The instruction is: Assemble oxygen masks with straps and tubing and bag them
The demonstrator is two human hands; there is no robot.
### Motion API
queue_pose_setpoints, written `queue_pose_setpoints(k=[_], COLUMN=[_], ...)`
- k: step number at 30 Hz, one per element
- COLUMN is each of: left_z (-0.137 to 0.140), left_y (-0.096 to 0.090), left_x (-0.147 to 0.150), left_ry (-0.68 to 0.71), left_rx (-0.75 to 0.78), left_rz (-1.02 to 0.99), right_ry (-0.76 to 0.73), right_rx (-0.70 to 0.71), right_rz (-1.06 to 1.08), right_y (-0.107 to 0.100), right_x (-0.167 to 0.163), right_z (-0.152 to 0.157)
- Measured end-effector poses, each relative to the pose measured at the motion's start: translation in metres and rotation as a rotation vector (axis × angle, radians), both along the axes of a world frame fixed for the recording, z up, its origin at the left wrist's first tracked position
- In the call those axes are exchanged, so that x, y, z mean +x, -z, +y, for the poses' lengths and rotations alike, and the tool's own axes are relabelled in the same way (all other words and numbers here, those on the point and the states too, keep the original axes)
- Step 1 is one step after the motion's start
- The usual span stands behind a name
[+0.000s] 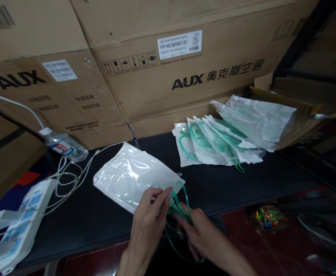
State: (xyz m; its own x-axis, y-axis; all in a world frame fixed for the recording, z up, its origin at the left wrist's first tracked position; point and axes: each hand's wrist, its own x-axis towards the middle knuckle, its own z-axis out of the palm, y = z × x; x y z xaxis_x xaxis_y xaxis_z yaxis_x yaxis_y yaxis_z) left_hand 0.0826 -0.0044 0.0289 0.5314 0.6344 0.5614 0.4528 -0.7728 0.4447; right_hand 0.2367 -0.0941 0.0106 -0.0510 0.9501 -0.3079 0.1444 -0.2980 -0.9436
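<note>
A bundle of thin, see-through green tubing (174,202) is between my two hands above the front edge of the black tabletop. My right hand (199,232) is closed round the coiled part, and a loose loop droops below. With fingertips pinched together, my left hand (153,214) grips the tubing at its upper left side; the exact spot is hidden by the fingers. Just behind lies a shiny white plastic pouch (133,172), its right corner close to the tubing. Several white-and-clear packets (202,143) of coiled green tubing lie fanned out farther back on the right.
Large cardboard boxes (145,96) wall off the back. On the left are a power strip (27,218), tangled white cables (67,180) and a tilted plastic bottle (66,145). An open carton (308,115) stands at right. A bag of colourful small pieces (268,217) is lower right.
</note>
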Motion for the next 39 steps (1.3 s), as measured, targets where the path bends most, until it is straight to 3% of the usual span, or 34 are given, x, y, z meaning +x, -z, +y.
queue_pose_setpoints(k=[4,9,14,16,19,27,35,39], left_z=[0.001,-0.001,-0.004,-0.003,-0.003,-0.012,0.000,0.004], left_y=[-0.005,-0.006,0.001,0.003,0.003,0.005,0.020,0.028], left_x=[0.006,0.012,0.006,0.003,-0.002,-0.001,0.009,0.014], left_ry=[-0.027,-0.019,0.163,0.218,0.195,0.228,0.250,0.118], left_rx=[-0.074,-0.031,-0.069,-0.109,-0.126,-0.222,0.024,0.121], left_rz=[-0.022,-0.125,-0.125,-0.097,-0.083,-0.022,-0.011,0.041], right_ry=[-0.103,-0.214,-0.246,-0.227,-0.174,0.086,0.145,0.144], right_rx=[-0.059,-0.182,-0.275,-0.284,-0.289,-0.227,-0.137,-0.144], right_rz=[0.104,0.234,0.353,0.375,0.389,0.395,0.294,0.350], right_y=[-0.003,-0.006,-0.004,-0.004,-0.005,-0.005,-0.006,-0.011], right_x=[0.015,0.026,0.026,0.025,0.026,0.012,-0.002,0.005], right_z=[0.009,0.018,0.022,0.023,0.022,0.020,0.034,0.032])
